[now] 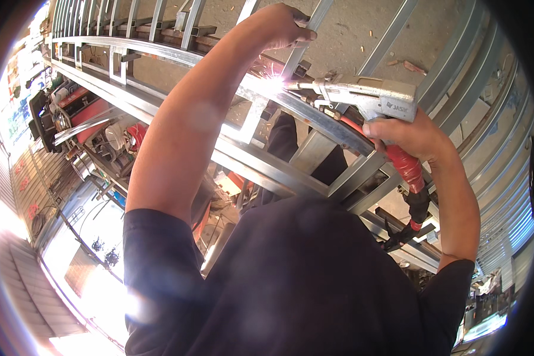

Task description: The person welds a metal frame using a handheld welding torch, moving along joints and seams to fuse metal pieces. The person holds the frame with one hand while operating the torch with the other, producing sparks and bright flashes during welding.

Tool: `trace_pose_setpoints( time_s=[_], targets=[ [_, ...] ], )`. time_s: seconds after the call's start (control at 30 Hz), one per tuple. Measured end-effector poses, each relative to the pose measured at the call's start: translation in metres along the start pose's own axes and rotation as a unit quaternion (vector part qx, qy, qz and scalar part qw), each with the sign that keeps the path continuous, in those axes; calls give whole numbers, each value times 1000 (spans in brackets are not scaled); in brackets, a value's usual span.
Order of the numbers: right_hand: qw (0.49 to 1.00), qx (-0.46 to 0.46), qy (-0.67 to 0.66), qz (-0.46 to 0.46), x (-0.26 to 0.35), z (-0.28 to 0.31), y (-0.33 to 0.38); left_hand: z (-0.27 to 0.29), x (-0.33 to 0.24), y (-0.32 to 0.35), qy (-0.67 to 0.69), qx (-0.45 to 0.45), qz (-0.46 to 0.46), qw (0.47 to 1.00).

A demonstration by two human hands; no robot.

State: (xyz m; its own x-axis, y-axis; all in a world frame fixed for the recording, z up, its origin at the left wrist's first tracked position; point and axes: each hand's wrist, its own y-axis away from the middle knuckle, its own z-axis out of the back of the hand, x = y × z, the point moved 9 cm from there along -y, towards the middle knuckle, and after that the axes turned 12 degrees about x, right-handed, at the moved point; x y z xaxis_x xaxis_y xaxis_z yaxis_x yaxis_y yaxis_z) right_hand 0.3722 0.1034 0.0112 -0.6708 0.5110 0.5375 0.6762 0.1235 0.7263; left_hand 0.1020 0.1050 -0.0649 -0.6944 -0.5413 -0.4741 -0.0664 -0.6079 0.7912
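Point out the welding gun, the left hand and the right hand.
Welding gun (371, 95): head view, on its silver body.
Left hand (283, 26): head view, mid-hand.
Right hand (414, 134): head view, mid-hand, behind the thumb.

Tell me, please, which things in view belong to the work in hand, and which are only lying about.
In the work:
welding gun, gripped by the right hand
bright sparks at its tip
metal frame 
left hand, at a metal bar

Seemingly just lying about:
reddish piece on the floor
red clutter at far left
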Motion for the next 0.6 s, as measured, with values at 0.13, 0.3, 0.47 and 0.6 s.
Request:
trace_pose_setpoints(
  time_s=[0.13, 0.3, 0.47, 0.6],
  targets=[
    [1000, -1, 2, 9, 1, -1, -1, -3, 4, -14, -46, 5, -24, 999],
    [1000, 8, 19, -1, -3, 3, -3, -4, 8, -24, -59, 39, -13, 997],
    [1000, -8, 11, 9, 5, -1, 2, -24, 5, -30, -367, -32, -215, 904],
    [1000, 0, 4, 12, 5, 0, 2, -28, 3, -35, -395, -11, -220, 892]
  ],
)
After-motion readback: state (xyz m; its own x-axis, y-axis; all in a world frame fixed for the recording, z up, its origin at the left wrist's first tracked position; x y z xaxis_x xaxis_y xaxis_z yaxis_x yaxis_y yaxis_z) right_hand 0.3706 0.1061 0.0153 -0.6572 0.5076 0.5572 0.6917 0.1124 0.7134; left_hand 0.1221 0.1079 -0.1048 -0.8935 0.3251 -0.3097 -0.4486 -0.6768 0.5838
